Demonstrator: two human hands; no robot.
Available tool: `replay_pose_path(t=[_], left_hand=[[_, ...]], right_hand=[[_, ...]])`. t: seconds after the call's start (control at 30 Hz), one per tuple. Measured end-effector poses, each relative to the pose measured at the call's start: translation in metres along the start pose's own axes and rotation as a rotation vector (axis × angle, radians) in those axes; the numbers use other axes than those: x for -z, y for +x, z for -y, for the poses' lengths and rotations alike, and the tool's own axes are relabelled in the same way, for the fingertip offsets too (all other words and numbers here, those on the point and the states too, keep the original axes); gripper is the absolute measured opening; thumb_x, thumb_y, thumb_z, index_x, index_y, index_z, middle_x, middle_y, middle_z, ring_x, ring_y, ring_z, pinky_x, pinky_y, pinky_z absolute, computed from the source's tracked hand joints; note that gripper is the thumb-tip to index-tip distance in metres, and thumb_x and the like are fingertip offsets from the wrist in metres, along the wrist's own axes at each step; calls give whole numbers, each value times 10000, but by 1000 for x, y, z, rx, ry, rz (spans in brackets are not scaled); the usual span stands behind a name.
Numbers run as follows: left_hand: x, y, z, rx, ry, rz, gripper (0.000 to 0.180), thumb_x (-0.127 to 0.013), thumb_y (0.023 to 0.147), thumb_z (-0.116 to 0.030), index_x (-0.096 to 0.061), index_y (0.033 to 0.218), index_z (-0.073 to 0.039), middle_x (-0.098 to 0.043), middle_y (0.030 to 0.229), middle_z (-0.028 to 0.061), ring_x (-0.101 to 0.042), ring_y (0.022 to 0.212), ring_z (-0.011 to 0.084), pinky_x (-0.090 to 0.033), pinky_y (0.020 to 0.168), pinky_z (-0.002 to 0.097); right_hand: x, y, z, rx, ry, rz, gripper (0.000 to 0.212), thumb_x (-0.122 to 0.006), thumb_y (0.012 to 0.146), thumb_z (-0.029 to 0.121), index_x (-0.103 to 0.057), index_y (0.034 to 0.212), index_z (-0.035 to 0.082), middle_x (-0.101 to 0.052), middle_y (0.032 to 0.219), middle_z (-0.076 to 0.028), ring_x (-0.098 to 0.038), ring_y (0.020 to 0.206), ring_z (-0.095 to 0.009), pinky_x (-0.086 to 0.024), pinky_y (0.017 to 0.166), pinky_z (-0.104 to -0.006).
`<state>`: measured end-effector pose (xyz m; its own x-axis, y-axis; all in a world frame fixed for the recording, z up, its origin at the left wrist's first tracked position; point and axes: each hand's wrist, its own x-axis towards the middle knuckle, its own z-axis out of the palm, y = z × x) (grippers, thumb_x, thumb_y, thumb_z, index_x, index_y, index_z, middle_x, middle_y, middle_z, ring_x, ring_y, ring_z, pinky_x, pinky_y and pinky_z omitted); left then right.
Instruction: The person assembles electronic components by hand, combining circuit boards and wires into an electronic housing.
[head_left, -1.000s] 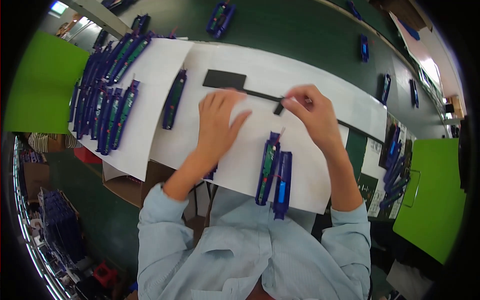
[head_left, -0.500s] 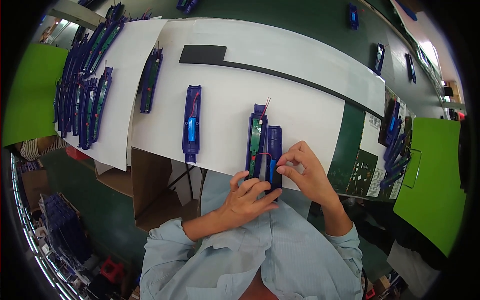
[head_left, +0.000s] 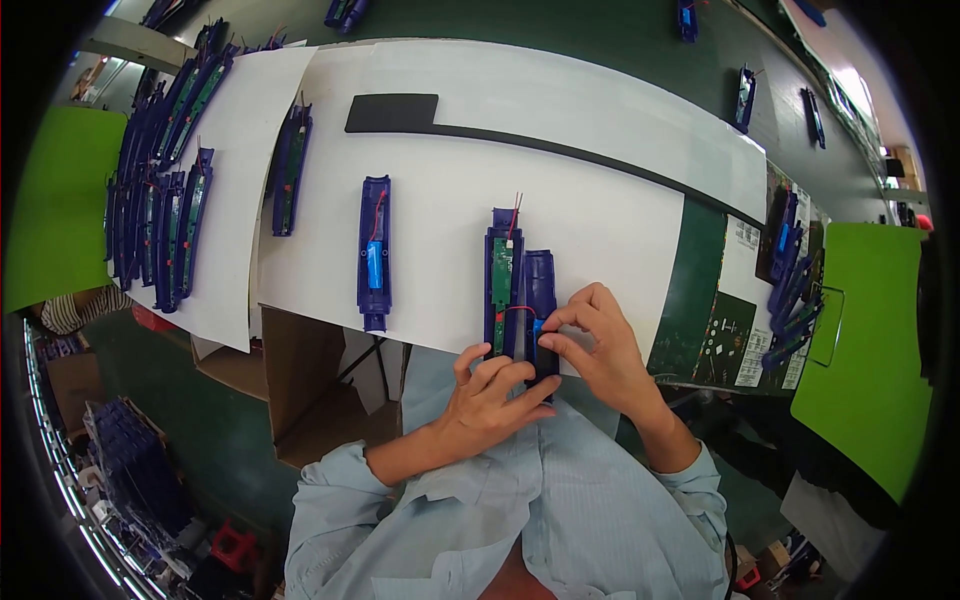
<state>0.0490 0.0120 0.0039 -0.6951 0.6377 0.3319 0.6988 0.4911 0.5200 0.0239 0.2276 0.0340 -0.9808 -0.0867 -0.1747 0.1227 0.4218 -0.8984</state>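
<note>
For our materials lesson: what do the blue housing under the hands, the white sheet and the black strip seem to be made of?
Blue housing: probably moulded plastic, smooth with a slight sheen and shaped edges. White sheet: likely paper or thin card, matt, lying flat with cut edges. Black strip: perhaps foam or rubber, dull and non-reflective; the look leaves it open.

lower end of the blue casing pair hidden under both hands, far table parts too small to tell
</note>
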Motion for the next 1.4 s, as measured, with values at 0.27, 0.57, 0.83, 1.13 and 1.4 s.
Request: replay_pose_path(t=[0.27,0.57,0.83,1.13,1.4], left_hand=[[33,4,13,154,-45,-57,496,-894,733,-300,-738,1182,-157,-613,1234,20,-552,1095,211,-355,1065,466],[42,15,33,141,-239,55,336,-863,738,13,-724,1041,-29,-647,1225,144,-660,963,290,-542,845,393],[75,107,59,-122,-61,-94,187,-811,759,-13,-731,927,-30,-692,1051,119,-690,941,316,-552,782,405],[28,303,207,-202,202,-27,171,-715,881,-16,-631,1030,-26,-622,1048,113,-631,951,350,-528,801,435],[106,245,180,322,-249,-162,195,-685,973,-82,-666,1163,-41,-671,1031,73,-620,818,176,-502,721,300]], right_hand=[[15,-29,-4,101,-61,-173,540,-876,802,64,-605,1268,23,-573,1055,-107,-565,767,-191,-504,695,-329],[-17,-58,4,270,-368,52,640,-892,771,203,-630,1343,87,-602,1106,-146,-667,840,-292,-573,713,-362],[42,29,35,428,-142,-107,435,-888,798,104,-679,1174,40,-626,1097,-134,-694,871,-238,-597,758,-332],[85,267,0,309,-331,-238,393,-832,865,216,-641,1170,58,-624,1113,-141,-668,920,-322,-560,819,-425],[197,347,-71,389,-813,-838,624,-756,912,236,-498,1453,63,-504,1435,-269,-523,1277,-483,-448,1069,-538]])
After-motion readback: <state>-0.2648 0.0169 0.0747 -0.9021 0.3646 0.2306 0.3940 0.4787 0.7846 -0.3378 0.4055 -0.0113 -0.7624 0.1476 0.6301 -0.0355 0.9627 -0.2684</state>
